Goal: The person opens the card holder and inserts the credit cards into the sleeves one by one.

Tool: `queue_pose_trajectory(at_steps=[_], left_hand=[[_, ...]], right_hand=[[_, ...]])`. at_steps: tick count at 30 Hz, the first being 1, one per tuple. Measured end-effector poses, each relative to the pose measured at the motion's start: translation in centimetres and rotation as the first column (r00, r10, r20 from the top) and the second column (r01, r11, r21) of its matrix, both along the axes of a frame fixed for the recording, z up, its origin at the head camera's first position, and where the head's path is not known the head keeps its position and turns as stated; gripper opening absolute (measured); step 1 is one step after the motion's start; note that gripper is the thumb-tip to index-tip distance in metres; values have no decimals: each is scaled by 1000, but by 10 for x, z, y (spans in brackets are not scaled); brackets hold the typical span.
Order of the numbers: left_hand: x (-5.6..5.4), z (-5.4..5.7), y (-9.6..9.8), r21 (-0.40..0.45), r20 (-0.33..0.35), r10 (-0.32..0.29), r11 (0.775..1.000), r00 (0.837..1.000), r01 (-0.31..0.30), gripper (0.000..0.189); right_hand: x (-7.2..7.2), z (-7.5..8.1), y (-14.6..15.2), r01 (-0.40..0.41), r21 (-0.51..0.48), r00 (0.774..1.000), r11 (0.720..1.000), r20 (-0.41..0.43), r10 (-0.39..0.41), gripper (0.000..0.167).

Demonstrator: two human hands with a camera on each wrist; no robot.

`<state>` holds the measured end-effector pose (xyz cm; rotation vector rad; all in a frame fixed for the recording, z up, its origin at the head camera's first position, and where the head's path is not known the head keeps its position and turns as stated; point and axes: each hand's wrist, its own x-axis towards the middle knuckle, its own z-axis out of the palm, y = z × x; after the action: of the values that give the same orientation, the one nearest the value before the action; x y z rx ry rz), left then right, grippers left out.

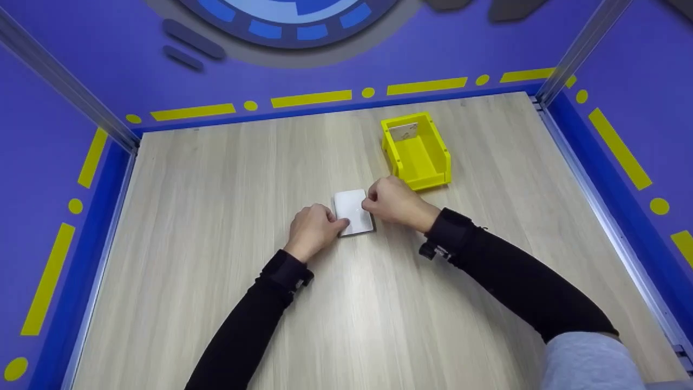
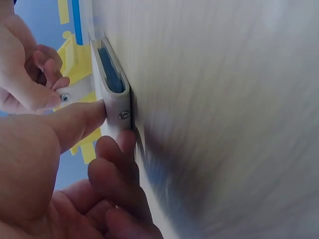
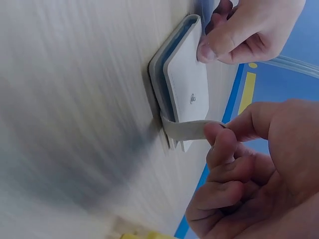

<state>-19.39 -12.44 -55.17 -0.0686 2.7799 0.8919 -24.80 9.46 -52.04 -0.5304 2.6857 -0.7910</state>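
Observation:
A small white wallet lies folded on the table between the two hands. Its cover carries a metal snap stud, and dark blue shows inside its open edge. My left hand holds the wallet at its near left corner, thumb on top and index finger against the lower edge. With thumb and index finger, my right hand pinches the end of the wallet's white strap, which stands out from the right side. A snap shows on the strap beside the right thumb.
A yellow bin stands just beyond the right hand, with a pale label inside its back wall. The wood-grain table is bounded by blue panels with yellow markings and metal posts at the back corners.

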Motion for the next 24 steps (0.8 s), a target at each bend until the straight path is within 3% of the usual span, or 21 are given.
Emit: queue_pose_trajectory(at_steps=[4,17,24], left_hand=[[1,-1,0,5,-12,-5,1000,1000,5,39],[0,-3,-1,3,-22,-16,1000,1000,16,40],[-1,-2,-2,-3,-17,-8,1000,1000,8,38]], right_hand=[[0,-4,-11,-40,45,997,998,-61,42,40],[2,-17,-32,-101,207,984,973,-122,128,40],[2,-14,-37,-131,266,980,955,-111,165,33]])
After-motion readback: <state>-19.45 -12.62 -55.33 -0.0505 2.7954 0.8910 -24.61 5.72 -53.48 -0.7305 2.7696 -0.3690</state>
